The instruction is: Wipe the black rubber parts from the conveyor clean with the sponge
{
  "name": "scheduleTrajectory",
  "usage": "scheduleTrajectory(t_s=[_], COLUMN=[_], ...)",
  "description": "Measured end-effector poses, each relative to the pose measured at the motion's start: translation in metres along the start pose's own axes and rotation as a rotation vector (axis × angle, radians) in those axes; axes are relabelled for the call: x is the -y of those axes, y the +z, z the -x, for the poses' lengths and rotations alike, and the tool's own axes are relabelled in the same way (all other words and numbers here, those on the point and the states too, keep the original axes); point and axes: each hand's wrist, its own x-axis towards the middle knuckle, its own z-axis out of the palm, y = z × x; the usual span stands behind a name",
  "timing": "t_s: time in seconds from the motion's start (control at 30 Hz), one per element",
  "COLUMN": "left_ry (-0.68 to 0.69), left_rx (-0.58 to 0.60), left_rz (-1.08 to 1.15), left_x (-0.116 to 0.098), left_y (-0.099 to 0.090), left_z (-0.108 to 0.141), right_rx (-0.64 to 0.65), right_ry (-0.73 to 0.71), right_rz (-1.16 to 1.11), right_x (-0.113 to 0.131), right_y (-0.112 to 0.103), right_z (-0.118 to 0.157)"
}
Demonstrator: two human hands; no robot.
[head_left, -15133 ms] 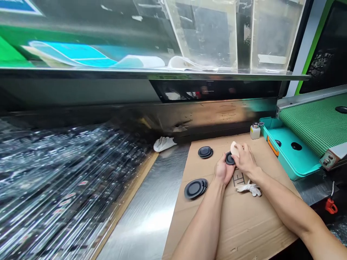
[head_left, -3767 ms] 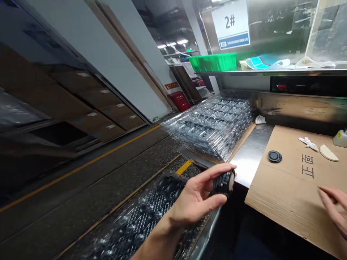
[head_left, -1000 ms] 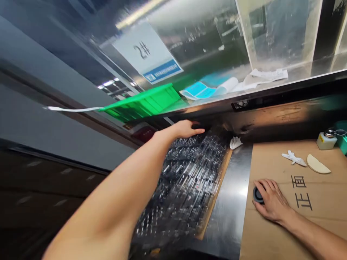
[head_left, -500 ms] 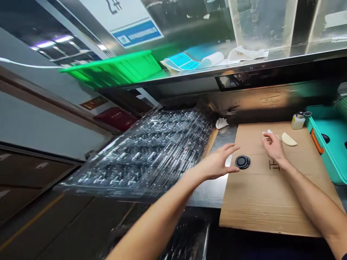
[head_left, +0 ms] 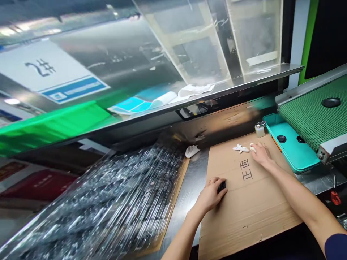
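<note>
My left hand (head_left: 213, 193) is closed around black round discs (head_left: 221, 186) at the left part of a cardboard sheet (head_left: 238, 213); its fingers hide most of them. Farther back on the cardboard, my right hand (head_left: 261, 155) has its fingers curled on a cream half-round pad (head_left: 252, 147), of which only an edge shows. Just left of that hand lies a small crumpled white cloth (head_left: 240, 148).
A small white bottle (head_left: 259, 130) stands at the cardboard's back corner. To the right are a teal bin (head_left: 300, 168) with black discs and a green conveyor belt (head_left: 303, 112) carrying another disc (head_left: 331, 102). Plastic-wrapped trays (head_left: 116, 202) fill the left; a metal shelf (head_left: 244, 81) runs above.
My left hand has come onto the black discs and closed around them. My right hand has moved from the white cloth to the half-round pad. The view has turned right, showing the conveyor.
</note>
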Motion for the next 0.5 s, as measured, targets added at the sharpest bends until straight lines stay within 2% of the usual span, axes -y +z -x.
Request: scheduleTrajectory(t_s=[0.1,0.23,0.27,0.33,0.4,0.43,0.5], left_ry=[-0.032,-0.054,-0.076,-0.095,0.007,0.113,0.370], left_rx=[0.022,0.064,0.056,-0.033,-0.180,-0.255,-0.328], left_rz=[-0.031,-0.072,-0.110,-0.223,-0.300,-0.290,-0.211], left_x=[0.000,0.009,0.010,0.001,-0.029,-0.054,-0.118], left_y=[0.004,0.014,0.012,0.000,-0.025,-0.039,-0.068], left_z=[0.018,0.036,0.035,0.020,-0.012,-0.034,-0.085], right_rx=[0.062,0.097,0.091,0.085,0.087,0.086,0.068], right_ry=[0.025,0.024,0.022,0.019,0.021,0.023,0.026], right_rz=[0.109,0.112,0.107,0.097,0.082,0.068,0.027], right_x=[0.007,0.000,-0.001,-0.003,-0.003,-0.002,-0.002], right_y=[0.007,0.012,0.012,0.015,0.017,0.018,0.018], right_z=[-0.012,-0.007,-0.005,0.000,0.002,0.002,0.003])
